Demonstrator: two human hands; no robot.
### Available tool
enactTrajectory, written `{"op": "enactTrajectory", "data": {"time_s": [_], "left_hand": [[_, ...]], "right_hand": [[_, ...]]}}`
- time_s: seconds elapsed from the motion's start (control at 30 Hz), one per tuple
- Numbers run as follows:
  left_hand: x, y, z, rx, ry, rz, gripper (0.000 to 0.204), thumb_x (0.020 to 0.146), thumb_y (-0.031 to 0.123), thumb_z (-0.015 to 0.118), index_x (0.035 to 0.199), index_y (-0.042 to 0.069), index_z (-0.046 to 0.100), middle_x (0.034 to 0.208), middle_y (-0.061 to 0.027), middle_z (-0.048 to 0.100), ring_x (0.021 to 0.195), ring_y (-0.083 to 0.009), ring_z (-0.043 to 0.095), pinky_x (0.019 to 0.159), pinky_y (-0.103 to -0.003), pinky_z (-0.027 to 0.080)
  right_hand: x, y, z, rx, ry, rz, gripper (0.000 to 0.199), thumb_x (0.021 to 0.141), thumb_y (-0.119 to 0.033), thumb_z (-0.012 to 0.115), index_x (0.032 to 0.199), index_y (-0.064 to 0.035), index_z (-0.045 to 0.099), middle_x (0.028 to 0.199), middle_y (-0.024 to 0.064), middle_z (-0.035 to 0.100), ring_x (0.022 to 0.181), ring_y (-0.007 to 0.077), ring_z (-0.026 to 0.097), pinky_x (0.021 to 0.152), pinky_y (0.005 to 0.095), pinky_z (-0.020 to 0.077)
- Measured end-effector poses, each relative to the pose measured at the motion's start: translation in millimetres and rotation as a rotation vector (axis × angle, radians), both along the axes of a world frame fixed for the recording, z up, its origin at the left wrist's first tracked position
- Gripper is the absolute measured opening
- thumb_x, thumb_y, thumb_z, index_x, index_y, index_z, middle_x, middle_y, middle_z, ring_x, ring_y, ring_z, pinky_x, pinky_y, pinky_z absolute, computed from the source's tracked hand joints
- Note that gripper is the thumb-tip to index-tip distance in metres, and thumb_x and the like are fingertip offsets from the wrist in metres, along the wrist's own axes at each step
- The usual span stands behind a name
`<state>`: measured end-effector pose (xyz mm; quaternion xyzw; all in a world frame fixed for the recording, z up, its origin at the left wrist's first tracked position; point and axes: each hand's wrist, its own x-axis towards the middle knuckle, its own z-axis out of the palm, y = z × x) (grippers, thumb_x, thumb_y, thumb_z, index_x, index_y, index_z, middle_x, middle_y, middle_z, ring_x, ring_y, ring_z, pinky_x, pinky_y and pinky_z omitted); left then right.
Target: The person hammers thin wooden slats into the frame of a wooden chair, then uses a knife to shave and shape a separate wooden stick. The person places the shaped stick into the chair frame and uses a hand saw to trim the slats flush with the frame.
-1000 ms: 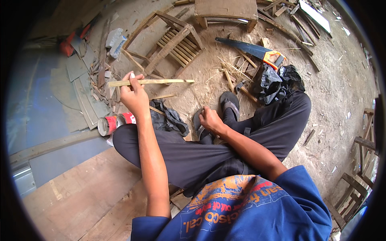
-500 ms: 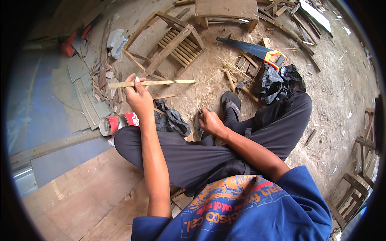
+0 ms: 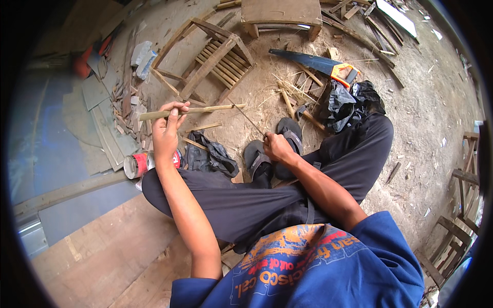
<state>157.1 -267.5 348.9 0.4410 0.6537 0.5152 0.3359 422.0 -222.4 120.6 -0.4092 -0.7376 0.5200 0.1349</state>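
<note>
At the bottom of the frame sat the person's blue printed shirt (image 3: 313, 272), with dark trousers (image 3: 241, 200) crossed above it and two forearms running up from the lower edge. Left of centre, the left hand (image 3: 167, 131) was raised with its fingers (image 3: 174, 109) clenched around a long bamboo strip (image 3: 192, 110), which lay roughly level across the middle left of the frame, pale and slightly tapered toward its right end. At centre, the right hand (image 3: 277, 148) was closed on a thin dark blade or sliver (image 3: 249, 120); which of the two could not be told, but it slanted up and left to meet the strip's right end. Just below that hand were two dark sandals (image 3: 272, 149) on the feet. Beside the left knee, at middle left, lay a crumpled grey cloth (image 3: 210, 154) and a red and white can (image 3: 146, 163) on its side. Farther up, a slatted wooden frame (image 3: 213, 59) lay on the dirt floor (image 3: 421, 113), a handsaw with an orange handle (image 3: 313, 64) lay at upper centre, and a black plastic bag (image 3: 349, 100) sat just below the saw. At the top edge stood a small wooden stool (image 3: 280, 13).
</note>
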Motion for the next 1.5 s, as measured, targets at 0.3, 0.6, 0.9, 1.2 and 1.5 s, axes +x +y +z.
{"op": "enactTrajectory", "data": {"time_s": [0.3, 0.6, 0.9, 1.2, 1.5], "left_hand": [[-1, 7, -1, 0.001, -0.007, 0.015, 0.02, 0.106, 0.02, 0.049, 0.117, 0.007, 0.059, 0.105, -0.0041, 0.064, 0.12, -0.0224, 0.061, 0.097, -0.031, 0.05], [6, 20, -12, 0.055, 0.128, 0.272, 0.025, 0.105, 0.021, 0.05, 0.121, 0.003, 0.058, 0.104, -0.0067, 0.068, 0.107, -0.0179, 0.065, 0.089, -0.035, 0.055], [-1, 0, 0, 0.412, -0.26, 0.802, 0.021, 0.104, 0.016, 0.05, 0.115, -0.001, 0.055, 0.103, -0.0094, 0.062, 0.102, -0.0264, 0.067, 0.087, -0.049, 0.059], [4, 14, -63, 0.503, -1.521, 0.513, 0.026, 0.105, 0.007, 0.041, 0.106, -0.017, 0.051, 0.113, -0.0292, 0.062, 0.111, -0.0366, 0.064, 0.103, -0.045, 0.055], [59, 50, -63, 0.178, -1.299, 0.389, 0.019, 0.102, 0.008, 0.051, 0.105, -0.011, 0.052, 0.109, -0.0209, 0.063, 0.108, -0.0297, 0.066, 0.097, -0.035, 0.059]], "right_hand": [[5, 4, -31, 0.041, -0.087, -0.061, 0.016, 0.083, -0.009, 0.056, 0.088, 0.004, 0.063, 0.082, 0.0346, 0.064, 0.083, 0.0488, 0.066, 0.075, 0.0563, 0.0534], [4, 1, -51, -0.112, -0.216, -0.043, 0.022, 0.084, -0.014, 0.062, 0.095, 0.0049, 0.062, 0.088, 0.0299, 0.068, 0.091, 0.0457, 0.067, 0.08, 0.0487, 0.0542], [-3, 47, 0, -0.282, 0.587, -0.887, 0.024, 0.095, -0.026, 0.067, 0.101, -0.0041, 0.059, 0.066, 0.0015, 0.056, 0.05, 0.0123, 0.054, 0.044, 0.0311, 0.0437], [0, 87, 168, -0.211, 1.122, -0.987, 0.033, 0.092, -0.026, 0.073, 0.109, -0.0034, 0.056, 0.082, 0.0084, 0.066, 0.048, 0.0092, 0.052, 0.043, 0.0251, 0.0435], [-27, 113, 275, 0.091, 1.175, -0.651, 0.038, 0.089, -0.019, 0.076, 0.113, -0.0003, 0.054, 0.092, 0.0082, 0.07, 0.056, 0.008, 0.057, 0.049, 0.0231, 0.0467]]}}
